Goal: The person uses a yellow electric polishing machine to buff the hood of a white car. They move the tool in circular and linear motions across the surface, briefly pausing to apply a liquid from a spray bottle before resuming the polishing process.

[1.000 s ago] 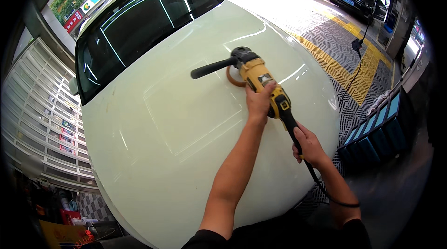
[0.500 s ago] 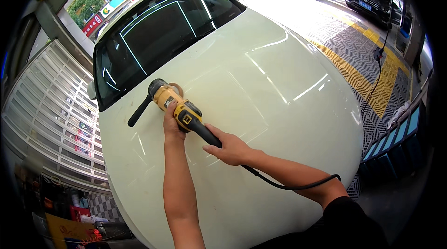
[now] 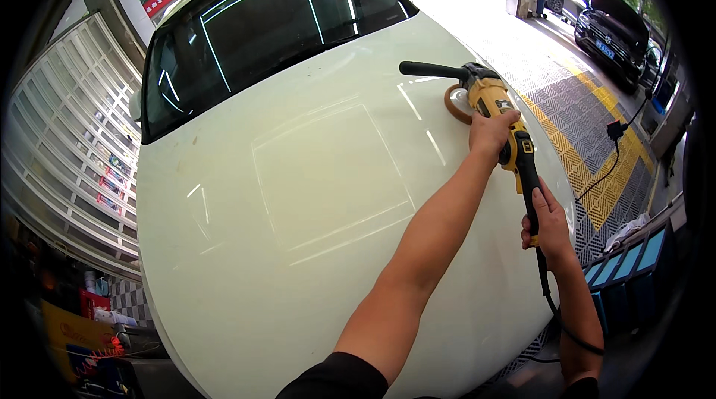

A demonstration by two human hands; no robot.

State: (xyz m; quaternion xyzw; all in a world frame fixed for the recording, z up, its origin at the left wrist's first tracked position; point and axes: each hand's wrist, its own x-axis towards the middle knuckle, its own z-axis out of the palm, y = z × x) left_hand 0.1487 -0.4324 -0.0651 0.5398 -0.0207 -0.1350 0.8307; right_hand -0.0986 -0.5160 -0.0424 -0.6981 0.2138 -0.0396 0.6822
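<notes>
Head view: we've swung the polisher [image 3: 518,144] from the hood's [image 3: 335,175] left to its right, left hand [image 3: 491,133] gripping its body [image 3: 488,93], right hand [image 3: 550,224] its handle [image 3: 529,181]; polishing, we judge, shifts rightward.

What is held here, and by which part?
A yellow-and-black polisher: the left hand grips its yellow body, the right hand its black rear handle.

Pale car hood [image 3: 335,175]; yellow-and-black polisher [image 3: 521,147] on it
</notes>
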